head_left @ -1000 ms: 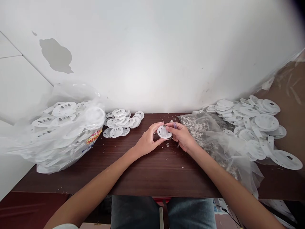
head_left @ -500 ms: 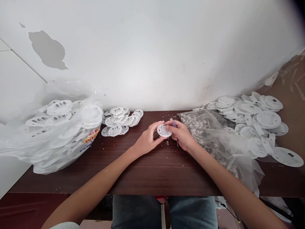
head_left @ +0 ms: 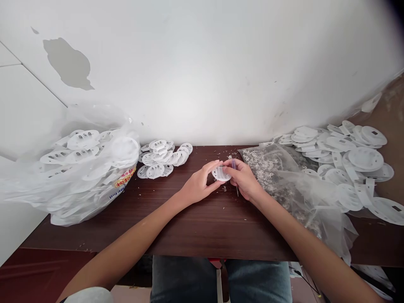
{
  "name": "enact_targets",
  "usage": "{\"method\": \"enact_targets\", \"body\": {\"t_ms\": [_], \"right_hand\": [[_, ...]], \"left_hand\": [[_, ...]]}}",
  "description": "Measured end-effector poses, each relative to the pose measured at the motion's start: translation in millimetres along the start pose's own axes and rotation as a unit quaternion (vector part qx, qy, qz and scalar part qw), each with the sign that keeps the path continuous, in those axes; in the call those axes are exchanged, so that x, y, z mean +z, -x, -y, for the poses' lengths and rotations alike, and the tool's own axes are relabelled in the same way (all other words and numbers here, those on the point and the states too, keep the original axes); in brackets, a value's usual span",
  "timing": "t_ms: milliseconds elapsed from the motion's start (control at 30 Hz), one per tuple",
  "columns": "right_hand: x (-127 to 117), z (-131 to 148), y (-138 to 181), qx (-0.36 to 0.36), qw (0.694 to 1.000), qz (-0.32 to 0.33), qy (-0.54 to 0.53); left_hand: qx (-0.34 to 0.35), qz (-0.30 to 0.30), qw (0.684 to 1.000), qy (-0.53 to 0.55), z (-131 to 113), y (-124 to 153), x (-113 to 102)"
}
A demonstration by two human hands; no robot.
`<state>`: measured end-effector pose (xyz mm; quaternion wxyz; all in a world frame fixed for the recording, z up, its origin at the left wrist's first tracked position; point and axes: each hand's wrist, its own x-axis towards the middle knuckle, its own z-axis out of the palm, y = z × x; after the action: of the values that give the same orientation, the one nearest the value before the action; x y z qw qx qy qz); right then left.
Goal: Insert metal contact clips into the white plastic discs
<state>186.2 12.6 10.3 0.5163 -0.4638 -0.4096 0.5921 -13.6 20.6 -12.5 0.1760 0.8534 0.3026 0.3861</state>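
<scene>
1. Disc (head_left: 219, 174): between both hands, over table (head_left: 195, 227); likely light, stiff; best held by rim.
2. Left hand (head_left: 199, 182): half-curled, gripping its edge.
3. Right hand (head_left: 243, 177): pinching it, tool (head_left: 234, 164) also held.

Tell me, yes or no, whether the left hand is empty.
No, the left hand holds a white disc by its edge.

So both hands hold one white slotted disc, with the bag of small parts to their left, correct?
Wrong side: the head view shows the bag of small parts to their right. The left hand and right hand do both hold one white slotted disc.
</scene>
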Motion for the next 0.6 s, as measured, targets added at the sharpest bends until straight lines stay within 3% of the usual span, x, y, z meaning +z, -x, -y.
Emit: {"method": "enact_targets", "body": {"t_ms": [300, 600], "right_hand": [[0.7, -1.0, 1.3, -0.014, 1.000, 0.007, 0.020], [1.7, 2.3, 3.2, 0.017, 0.999, 0.022, -0.037]], "left_hand": [[0.014, 0.005, 1.000, -0.016, -3.0, -1.1, -2.8], [0.032, -0.001, 0.999, -0.016, -1.3, -1.1, -2.4]]}}
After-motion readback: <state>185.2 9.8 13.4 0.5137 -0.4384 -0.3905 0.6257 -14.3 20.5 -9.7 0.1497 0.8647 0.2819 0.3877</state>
